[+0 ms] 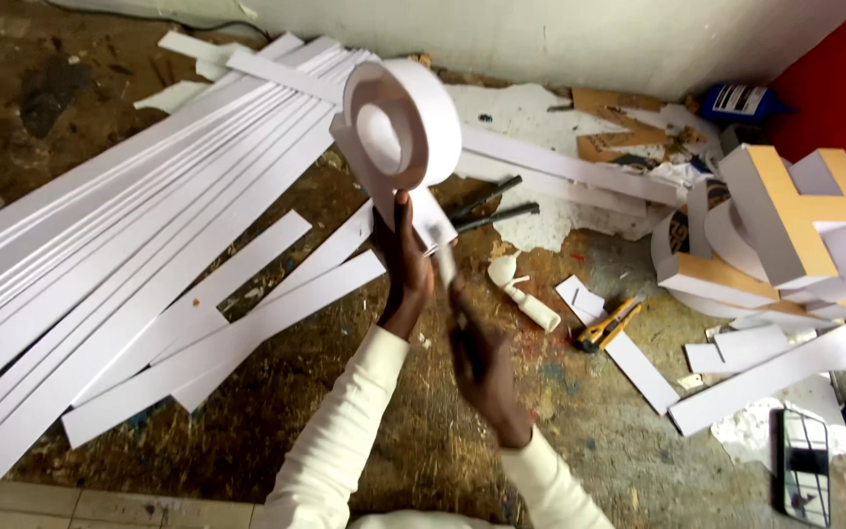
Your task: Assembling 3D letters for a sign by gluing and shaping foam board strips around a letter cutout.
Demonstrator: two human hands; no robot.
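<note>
L hand (405, 266) grips the white foam letter (396, 132) by its lower stem and holds it up above the desk (276, 392), ring end on top; fingers are closed round the stem. R hand (482, 362) sits just below and right of the letter stem, closed on a thin tool, prob a blade or stick; it's motion-blurred, so can't tell which. The tip looks to be at or v. near the stem's lower edge, contact not clear. Progress, judging from this view: the letter's face and side wall already look assembled, ring closed, stem walled; what's left seems to be trimming or finishing at the stem end. Left of the letter: a fan of long white strips (129, 245) lying flat on the desk. Right of the letter, near its stem: two black-handled tools (496, 206), then a white glue tube (531, 306) lower down. Further right of the letter: a yellow utility knife (609, 323), loose white offcuts, and a finished block letter with a tan face (815, 220) standing on other letter pieces. Far lower right of the letter: a phone (805, 465) flat on the desk. Behind the letter: white wall, cardboard scraps, a blue bottle (736, 100).
</note>
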